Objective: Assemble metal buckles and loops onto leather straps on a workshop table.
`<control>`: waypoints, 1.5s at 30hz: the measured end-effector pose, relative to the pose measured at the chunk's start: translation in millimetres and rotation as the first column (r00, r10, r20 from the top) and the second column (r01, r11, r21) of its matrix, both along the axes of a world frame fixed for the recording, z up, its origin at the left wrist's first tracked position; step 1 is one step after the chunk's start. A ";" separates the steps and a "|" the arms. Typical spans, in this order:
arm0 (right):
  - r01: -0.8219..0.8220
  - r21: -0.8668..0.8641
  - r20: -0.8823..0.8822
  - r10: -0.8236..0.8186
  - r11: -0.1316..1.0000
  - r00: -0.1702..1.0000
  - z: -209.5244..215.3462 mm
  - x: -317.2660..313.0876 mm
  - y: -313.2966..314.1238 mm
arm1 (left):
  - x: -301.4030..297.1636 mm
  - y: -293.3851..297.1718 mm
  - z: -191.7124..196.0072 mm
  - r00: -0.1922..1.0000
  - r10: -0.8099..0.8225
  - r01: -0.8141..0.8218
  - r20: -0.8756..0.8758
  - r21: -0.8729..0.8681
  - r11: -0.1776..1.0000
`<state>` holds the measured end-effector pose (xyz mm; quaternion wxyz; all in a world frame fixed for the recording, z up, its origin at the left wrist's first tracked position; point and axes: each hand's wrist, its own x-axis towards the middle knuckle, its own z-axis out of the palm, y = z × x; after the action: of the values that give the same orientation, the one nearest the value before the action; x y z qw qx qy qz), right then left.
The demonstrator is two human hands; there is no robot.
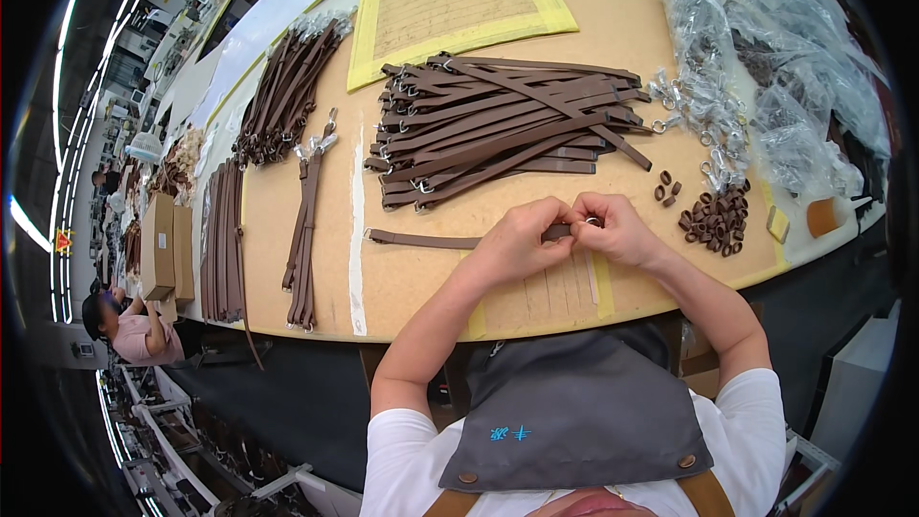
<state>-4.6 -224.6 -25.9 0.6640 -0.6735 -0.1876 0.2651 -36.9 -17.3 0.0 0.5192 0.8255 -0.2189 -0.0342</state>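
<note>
While both hands are meeting near the front edge of the table (574,10), the left hand (517,241) is pinching a brown strap (421,240) with its fingers curled tight, and the right hand (617,228) is closing narrow fingertips on the small metal ring (593,222) at the strap's right end. The strap is lying flat across the tan tabletop, its free end with a small buckle trailing away to the person's left.

A big pile of straps (498,129) is lying just behind the hands, and a heap of brown loops (716,218) is sitting to the right, near the clear bags of metal rings (704,96). As a judgement, the ring could be slipping out of such a fine pinch and dropping among the loose loops, or a sleeve could be dragging the trailing end off line.

A yellow-edged mat (459,5) is lying flat at the far side. Two tall plain brown boxes (168,247) are standing at the far left, a flat white sheet (263,24) is resting behind them, and a small orange block (821,216) is sitting by the right rim.
</note>
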 end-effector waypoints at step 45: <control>-0.016 -0.235 0.138 0.050 0.972 0.989 84.7 52.1 -25.7 | 23.9 7.4 8.6 0.817 0.018 -0.194 0.576 0.244 0.950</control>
<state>47.5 -250.3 58.8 0.5606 -0.7610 -0.2132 0.2473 -13.0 -9.9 8.7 0.3041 0.8764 -0.3088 0.2099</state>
